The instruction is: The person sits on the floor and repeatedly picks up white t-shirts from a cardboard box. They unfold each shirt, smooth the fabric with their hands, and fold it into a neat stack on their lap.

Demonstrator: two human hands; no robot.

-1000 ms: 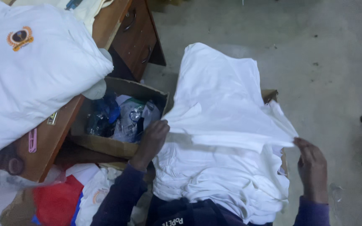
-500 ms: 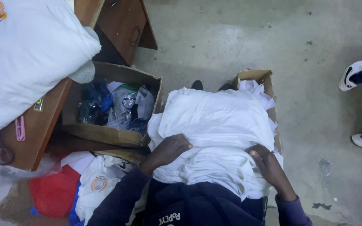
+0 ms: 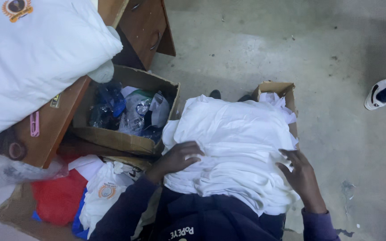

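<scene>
So the big stack of folded white cotton garments (image 3: 233, 147) was sitting down in the brown cardboard box (image 3: 277, 87) on the bare grey concrete floor (image 3: 255, 40), filling it so full that only the far flaps of the box showed. A second earlier the top white piece had been lifted and spread out between both hands; half a second earlier it had come down onto the pile, and by this point it lay flat with the rest, so the pile looked pressed and settled rather than being unfolded. The left hand (image 3: 179, 157) lay palm down on the near left edge of the stack, fingers loosely curled into the cloth, not really pinching anything as far as I could see. The right hand (image 3: 301, 175) rested on the right side of the stack with fingers spread apart, flat against the fabric. Just left of all that stood a second open cardboard carton (image 3: 112, 138) stuffed with clear plastic bags (image 3: 135, 116), tucked against a brown wooden desk (image 3: 63, 120) that carried a bulky white bundle with a round orange badge (image 3: 36, 58). Somebody else's white-and-dark shoe (image 3: 377, 94) stood well off to the right.
</scene>
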